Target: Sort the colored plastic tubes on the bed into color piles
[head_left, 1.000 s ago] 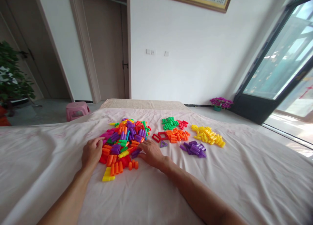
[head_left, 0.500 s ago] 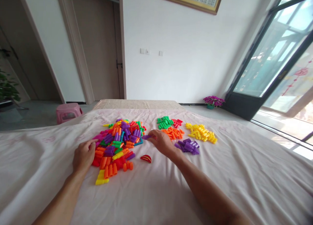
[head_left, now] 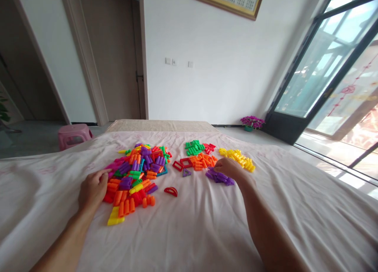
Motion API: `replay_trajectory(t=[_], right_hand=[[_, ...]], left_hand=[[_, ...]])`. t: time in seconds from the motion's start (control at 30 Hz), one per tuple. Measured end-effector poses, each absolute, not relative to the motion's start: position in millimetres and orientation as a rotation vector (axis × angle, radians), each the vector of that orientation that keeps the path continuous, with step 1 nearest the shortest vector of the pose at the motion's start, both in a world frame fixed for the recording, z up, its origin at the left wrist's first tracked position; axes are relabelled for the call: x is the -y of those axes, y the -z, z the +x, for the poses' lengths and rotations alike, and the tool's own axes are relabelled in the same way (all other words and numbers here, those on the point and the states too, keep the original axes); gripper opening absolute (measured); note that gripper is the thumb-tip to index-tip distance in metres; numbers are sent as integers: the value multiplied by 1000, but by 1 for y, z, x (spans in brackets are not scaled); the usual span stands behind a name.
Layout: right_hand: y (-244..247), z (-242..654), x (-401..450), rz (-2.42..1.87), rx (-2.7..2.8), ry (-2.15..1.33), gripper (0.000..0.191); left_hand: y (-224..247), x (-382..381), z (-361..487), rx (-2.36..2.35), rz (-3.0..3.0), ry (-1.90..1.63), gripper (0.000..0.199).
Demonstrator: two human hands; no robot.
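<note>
At the left edge of a large mixed pile of coloured plastic pieces [head_left: 137, 173], my left hand [head_left: 93, 187] rests with its curled fingers against magenta pieces [head_left: 115, 164]; whether it grips any is hidden. My right hand [head_left: 232, 170] reaches over the small purple pile [head_left: 220, 176], its fingertips down at the pieces; what is between them cannot be made out. Around it lie orange pieces [head_left: 203, 161], yellow pieces [head_left: 239, 158], green pieces [head_left: 194, 147] and red pieces [head_left: 209, 148].
Two red frames [head_left: 177, 166] and a purple triangle [head_left: 186, 172] lie between the piles. A red half-round piece [head_left: 171, 191] is nearer me. The bed-like surface has a wrinkled pale cloth [head_left: 195, 232]. A pink stool [head_left: 75, 135] stands beyond its left edge.
My right hand has moved right from beside the mixed pile to the purple pile, and the purple piece it held is no longer distinct. The view has shifted slightly; my left hand remains at the pile.
</note>
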State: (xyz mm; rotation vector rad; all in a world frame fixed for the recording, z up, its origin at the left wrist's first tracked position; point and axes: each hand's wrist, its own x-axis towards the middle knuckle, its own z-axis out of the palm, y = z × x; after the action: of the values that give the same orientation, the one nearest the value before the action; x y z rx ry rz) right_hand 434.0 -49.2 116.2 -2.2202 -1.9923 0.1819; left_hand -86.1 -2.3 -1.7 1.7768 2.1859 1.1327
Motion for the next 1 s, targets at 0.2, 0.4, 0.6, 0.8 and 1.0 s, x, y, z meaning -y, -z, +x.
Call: replay_trajectory(t=[0.2,0.4,0.6,0.8,1.0], right_hand=[[-120,421,54,-2275,1958,-23,16],[-110,363,59,-1833,2184,-104,21],[-86,287,63,-1405,2439,-350,19],[-73,234,59,-1283,2526,-251,18],[-57,216,54,-1332,2603,-104,19]], left_hand=[[1,2,-85,-2200,1764,-1114,48],[2,3,-85,-2192,1789,-1155,46],[2,3,-85,-2173,1800,-1176,45],[2,3,-85,-2157,1816,-1194,45],[-3,5,-82,-2166,1800,-1180,46]])
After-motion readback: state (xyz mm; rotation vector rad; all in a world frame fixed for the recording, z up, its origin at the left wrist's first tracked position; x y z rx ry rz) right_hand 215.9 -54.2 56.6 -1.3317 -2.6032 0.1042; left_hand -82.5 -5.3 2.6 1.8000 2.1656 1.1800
